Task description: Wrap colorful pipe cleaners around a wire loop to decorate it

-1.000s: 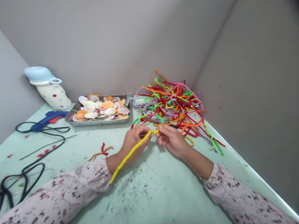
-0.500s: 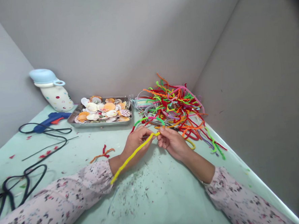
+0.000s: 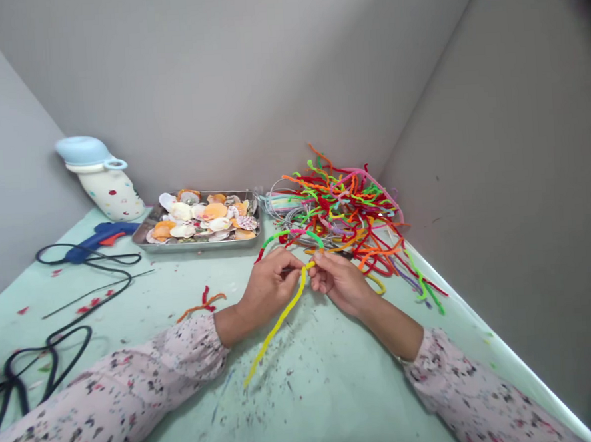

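Head view: holding one end of a yellow pipe cleaner (image 3: 282, 317) in a tight pinch of the right hand (image 3: 344, 281), just beside the fingertips of the left hand (image 3: 272, 279), with the long tail slanting down toward the near left. Left hand narrow, with fingers drawn close; cannot tell the exact hold there. Arching on the far side of both hands, a loop (image 3: 296, 231) wound in green, pink and red, reaching the right hand's pinch. Open room for moving on the near side, between the left sleeve (image 3: 135, 377) and the right sleeve (image 3: 485, 383), over a speckled stretch of the table (image 3: 335, 385). Running from far to near on the right, a straight table edge (image 3: 502, 343), close along the right wall (image 3: 512, 168). Tighter at the far side: a metal tray (image 3: 197, 246) of shells (image 3: 205, 216) left of centre, and a tangled pile of pipe cleaners (image 3: 345, 211) to the right, just beyond the right hand. At far left, a white bottle (image 3: 113, 192) with a blue cap (image 3: 83, 150), bearing coloured marks too small to read. Near it, a blue glue gun (image 3: 99, 239); nearer on the left, a looping black cord (image 3: 49, 344). Beside the left wrist, a twisted orange and red scrap (image 3: 208, 305). Underneath, pale green dotted with red bits (image 3: 95, 302); behind, a plain grey far wall (image 3: 217, 86).
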A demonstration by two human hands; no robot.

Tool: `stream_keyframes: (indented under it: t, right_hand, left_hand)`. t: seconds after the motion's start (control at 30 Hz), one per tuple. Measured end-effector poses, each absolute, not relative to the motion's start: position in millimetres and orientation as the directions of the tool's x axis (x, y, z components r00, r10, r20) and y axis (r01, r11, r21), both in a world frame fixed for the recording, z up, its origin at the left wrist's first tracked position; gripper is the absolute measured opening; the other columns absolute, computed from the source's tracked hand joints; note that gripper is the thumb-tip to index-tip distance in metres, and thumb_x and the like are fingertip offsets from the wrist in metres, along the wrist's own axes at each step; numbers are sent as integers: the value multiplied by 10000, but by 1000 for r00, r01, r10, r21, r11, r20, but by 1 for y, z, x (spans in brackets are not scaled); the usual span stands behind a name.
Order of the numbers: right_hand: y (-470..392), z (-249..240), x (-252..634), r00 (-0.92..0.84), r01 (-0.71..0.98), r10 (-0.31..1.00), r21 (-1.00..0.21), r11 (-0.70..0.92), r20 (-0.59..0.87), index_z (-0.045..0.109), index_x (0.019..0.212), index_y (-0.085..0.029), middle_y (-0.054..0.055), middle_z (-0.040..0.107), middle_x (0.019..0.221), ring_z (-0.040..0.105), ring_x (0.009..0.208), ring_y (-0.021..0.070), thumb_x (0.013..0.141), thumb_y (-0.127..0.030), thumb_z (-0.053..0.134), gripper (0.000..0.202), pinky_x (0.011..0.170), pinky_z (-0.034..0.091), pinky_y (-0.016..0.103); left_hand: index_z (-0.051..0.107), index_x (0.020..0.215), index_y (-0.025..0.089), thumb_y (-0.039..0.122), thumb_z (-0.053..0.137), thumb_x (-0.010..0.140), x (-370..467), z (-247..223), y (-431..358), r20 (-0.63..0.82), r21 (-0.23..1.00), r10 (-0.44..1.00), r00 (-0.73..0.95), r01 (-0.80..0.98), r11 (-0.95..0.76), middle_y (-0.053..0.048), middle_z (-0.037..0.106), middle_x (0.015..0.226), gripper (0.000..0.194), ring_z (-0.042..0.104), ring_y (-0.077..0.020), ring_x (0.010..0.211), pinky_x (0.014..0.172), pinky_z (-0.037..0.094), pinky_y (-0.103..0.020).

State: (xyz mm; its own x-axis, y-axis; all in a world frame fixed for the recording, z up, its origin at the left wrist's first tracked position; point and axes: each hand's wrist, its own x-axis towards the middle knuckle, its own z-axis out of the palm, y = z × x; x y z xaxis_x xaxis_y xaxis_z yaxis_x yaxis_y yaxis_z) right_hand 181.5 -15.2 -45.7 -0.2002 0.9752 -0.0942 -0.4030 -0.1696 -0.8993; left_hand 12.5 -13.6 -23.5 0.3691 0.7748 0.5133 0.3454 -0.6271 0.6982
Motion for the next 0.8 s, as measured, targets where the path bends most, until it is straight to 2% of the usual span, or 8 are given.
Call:
stream_keyframes:
  t: [0.3,0.53,0.8]
  right_hand:
    - [-15,-47,183,-185,-426,979,-890,-162,-90,597,782,-153,0,637,638,580,457,68,779,-386,655,240,368,382,140]
    - [-15,-47,183,-168,-416,982,-896,-155,-91,597,769,-148,10,647,644,585,462,70,767,-381,670,244,368,381,140]
    - [-14,-48,183,-198,-428,978,-891,-153,-72,590,770,-140,1,635,643,588,462,66,779,-372,659,242,370,392,129]
  left_hand:
    - [629,841,167,178,534,826,12,-34,-9,486,749,797,358,300,-591,-30,615,789,97,558,-136,739,671,437,-246]
    - [659,846,168,108,525,803,12,-30,-11,557,695,753,350,299,-653,-39,637,794,153,561,-144,760,733,447,-279]
    - [654,822,162,83,520,788,13,-33,-9,575,676,739,352,304,-671,-35,630,775,159,564,-143,746,712,444,-277]
